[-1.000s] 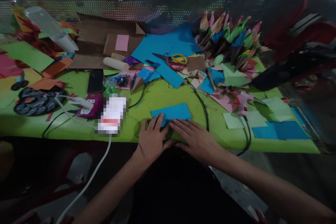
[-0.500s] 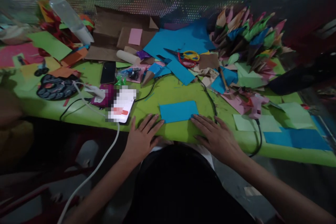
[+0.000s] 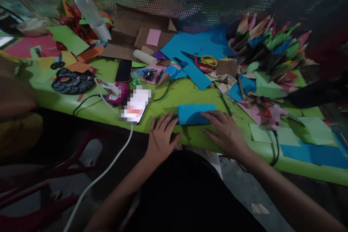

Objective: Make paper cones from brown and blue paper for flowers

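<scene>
A blue rectangle of paper (image 3: 191, 115) lies flat near the front edge of the green-covered table (image 3: 187, 96). My left hand (image 3: 162, 134) rests at its left end, fingers stretched out and apart, with the fingertips close to the paper's corner. Over the paper's right end lie the outstretched fingers of my right hand (image 3: 228, 132), covering that corner. Neither hand grips anything. Left of my left hand lies a lit smartphone (image 3: 136, 105), its screen blurred out, with a white cable running off the table.
Behind the paper lie scissors with red and yellow handles (image 3: 208, 61) and blue scraps. A pink glue gun (image 3: 272, 114) sits at right, below a bunch of paper cones (image 3: 272, 43). A dark phone (image 3: 123, 71) and a clear bottle (image 3: 92, 16) are at left. Another person's arm shows at far left.
The view has shifted, so the table items appear further right. My right hand has moved in over the paper's right end. The left hand stays by the left end, fingers a little more bent.
</scene>
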A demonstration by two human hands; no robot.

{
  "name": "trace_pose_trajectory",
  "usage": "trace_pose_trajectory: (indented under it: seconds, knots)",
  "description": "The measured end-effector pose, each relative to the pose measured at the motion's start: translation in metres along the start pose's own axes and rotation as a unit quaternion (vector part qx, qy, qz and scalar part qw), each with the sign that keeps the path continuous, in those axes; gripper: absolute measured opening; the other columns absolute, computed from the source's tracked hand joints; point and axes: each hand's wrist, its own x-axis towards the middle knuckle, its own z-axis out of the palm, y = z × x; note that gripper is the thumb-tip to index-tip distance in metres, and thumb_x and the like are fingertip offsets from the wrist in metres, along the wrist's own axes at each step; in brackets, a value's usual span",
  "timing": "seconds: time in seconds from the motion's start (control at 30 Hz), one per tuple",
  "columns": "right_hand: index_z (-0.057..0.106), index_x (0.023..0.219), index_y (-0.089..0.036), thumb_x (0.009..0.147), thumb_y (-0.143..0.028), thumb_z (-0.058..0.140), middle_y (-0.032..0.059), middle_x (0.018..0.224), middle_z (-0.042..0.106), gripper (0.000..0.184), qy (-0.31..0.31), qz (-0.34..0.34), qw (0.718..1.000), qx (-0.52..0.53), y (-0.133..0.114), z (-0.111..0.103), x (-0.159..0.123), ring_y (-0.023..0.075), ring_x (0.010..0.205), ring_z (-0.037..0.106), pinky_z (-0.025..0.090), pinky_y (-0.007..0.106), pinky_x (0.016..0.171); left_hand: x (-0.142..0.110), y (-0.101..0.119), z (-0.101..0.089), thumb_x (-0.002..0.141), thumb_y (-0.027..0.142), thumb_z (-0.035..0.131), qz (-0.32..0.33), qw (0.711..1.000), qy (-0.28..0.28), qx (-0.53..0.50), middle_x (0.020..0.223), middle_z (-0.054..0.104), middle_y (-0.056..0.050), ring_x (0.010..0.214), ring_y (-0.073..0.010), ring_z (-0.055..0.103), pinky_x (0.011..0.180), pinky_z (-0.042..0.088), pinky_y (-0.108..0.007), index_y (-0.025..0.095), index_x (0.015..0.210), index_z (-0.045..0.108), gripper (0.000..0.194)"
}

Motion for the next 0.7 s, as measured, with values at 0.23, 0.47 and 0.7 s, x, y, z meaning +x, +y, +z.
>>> trace_pose_trajectory:
  seconds: [0.23,0.47,0.7]
  knots:
    - [0.045,0.15,-0.022,0.082,-0.016,0.066,0.0165,0.134,0.062,0.072,-0.017,-0.024,0.996,0.082,-0.002,-0.009,0.043,0.0355,0.12,0.061,0.053,0.052,0.095,0.007,0.009,0.001,0.098,0.033,0.054,0.05,0.999,-0.019,0.002,0.151,0.057,-0.011,0.144,-0.0297,0.048,0.12,0.033,-0.058,0.029,0.144,0.055,0.046]
    - [0.068,0.083,-0.024,0.071,0.0,0.054,0.0058,0.103,0.07,0.031,0.05,-0.065,0.986,0.145,-0.01,-0.033,0.04,0.023,0.096,0.069,0.054,0.034,0.081,0.012,0.007,-0.004,0.089,0.029,0.069,0.065,0.994,0.075,0.053,0.164,0.04,-0.009,0.154,-0.0305,0.033,0.126,0.025,-0.051,0.032,0.149,0.051,0.062]
    - [0.067,0.084,-0.025,0.069,0.001,0.049,0.005,0.111,0.074,0.035,0.073,-0.033,0.97,0.228,-0.007,-0.02,0.02,0.0221,0.107,0.071,0.057,0.035,0.087,0.015,0.004,-0.01,0.089,0.027,0.07,0.067,0.975,0.201,0.071,0.159,0.048,-0.004,0.154,-0.0284,0.032,0.128,0.02,-0.049,0.036,0.135,0.061,0.048]
